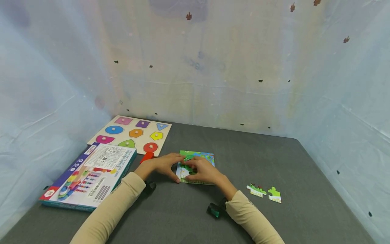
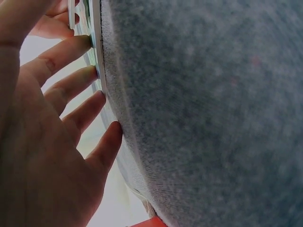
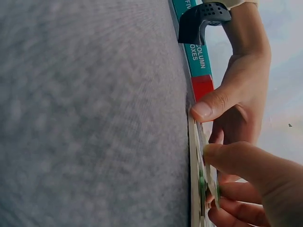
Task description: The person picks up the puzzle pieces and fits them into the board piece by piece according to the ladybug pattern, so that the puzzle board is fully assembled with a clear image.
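A small jigsaw board [image 1: 210,158] with a green and blue picture lies flat at the middle of the table. Along its left side rests my left hand [image 1: 164,166], thumb at the near corner and fingers spread, their tips touching the board's edge in the left wrist view. My right hand [image 1: 204,170] is over the board and pinches a thin puzzle piece [image 3: 212,182] between thumb and fingers. That piece is tilted, close over the board's surface, and partly hidden by the fingers. Two loose puzzle pieces [image 1: 257,191] lie apart on the table to the right.
At the left lies a boxed toy [image 1: 103,176], overlapping a wooden shape board [image 1: 141,142] with coloured knobbed shapes. Between these and my left hand is a red object [image 1: 147,157]. A pale sheet [image 1: 213,67] hangs along the grey table's [image 1: 243,152] back and sides.
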The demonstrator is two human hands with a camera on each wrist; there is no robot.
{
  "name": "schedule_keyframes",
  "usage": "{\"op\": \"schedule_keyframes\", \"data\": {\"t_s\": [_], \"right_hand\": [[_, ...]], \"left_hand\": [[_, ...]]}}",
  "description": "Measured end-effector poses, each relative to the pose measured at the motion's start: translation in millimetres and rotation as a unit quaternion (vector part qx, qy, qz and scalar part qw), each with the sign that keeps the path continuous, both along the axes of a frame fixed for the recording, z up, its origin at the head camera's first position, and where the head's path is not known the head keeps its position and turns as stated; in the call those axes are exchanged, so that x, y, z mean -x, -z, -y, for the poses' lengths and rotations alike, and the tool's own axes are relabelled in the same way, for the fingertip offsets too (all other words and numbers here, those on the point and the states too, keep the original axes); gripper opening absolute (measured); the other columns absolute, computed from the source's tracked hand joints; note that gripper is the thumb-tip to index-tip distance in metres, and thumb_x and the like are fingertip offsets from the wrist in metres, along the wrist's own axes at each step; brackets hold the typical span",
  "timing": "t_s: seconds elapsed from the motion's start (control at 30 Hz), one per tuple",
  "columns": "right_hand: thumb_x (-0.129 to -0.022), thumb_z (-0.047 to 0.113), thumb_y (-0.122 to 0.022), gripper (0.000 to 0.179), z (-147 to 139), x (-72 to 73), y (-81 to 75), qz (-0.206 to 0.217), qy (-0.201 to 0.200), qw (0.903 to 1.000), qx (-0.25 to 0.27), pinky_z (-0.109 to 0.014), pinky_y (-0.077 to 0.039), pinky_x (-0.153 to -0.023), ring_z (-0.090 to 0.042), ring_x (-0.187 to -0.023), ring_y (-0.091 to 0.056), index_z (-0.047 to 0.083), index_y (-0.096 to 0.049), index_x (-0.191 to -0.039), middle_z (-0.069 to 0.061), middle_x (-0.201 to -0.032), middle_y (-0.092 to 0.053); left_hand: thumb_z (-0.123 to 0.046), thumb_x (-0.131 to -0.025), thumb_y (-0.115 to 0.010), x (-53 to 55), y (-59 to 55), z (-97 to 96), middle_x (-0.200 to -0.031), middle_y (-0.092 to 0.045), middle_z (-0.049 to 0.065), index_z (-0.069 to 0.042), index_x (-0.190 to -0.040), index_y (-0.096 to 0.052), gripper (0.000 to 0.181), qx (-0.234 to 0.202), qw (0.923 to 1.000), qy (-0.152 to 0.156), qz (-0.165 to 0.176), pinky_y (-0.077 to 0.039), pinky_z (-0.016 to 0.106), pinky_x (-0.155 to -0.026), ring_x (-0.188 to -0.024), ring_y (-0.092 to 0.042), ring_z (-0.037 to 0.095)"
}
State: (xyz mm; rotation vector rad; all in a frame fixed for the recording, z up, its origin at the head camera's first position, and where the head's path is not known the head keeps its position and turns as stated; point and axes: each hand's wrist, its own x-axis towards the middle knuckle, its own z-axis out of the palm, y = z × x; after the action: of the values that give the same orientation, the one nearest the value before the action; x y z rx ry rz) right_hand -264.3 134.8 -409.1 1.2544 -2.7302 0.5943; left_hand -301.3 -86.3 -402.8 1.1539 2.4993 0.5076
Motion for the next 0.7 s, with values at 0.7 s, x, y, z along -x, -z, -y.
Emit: {"op": "schedule_keyframes", "data": {"t_s": [0.7], "right_hand": [[-0.081,0.027,-0.074,0.047,3.0,-1.6,4.0,0.017,0.008,0.9997,0.018,-0.025,-0.046,-0.072,-0.017,-0.086,-0.054,0.002,-0.062,-0.119,-0.011,-0.108,-0.059]], "left_hand": [[-0.045,-0.076,-0.074,0.8,1.0,0.1,-0.144,-0.035,0.011,-0.005,-0.14,-0.037,0.085,-0.015,0.9998,-0.01,0.001,-0.025,0.048,-0.108,-0.135,-0.026,0.029]]}}
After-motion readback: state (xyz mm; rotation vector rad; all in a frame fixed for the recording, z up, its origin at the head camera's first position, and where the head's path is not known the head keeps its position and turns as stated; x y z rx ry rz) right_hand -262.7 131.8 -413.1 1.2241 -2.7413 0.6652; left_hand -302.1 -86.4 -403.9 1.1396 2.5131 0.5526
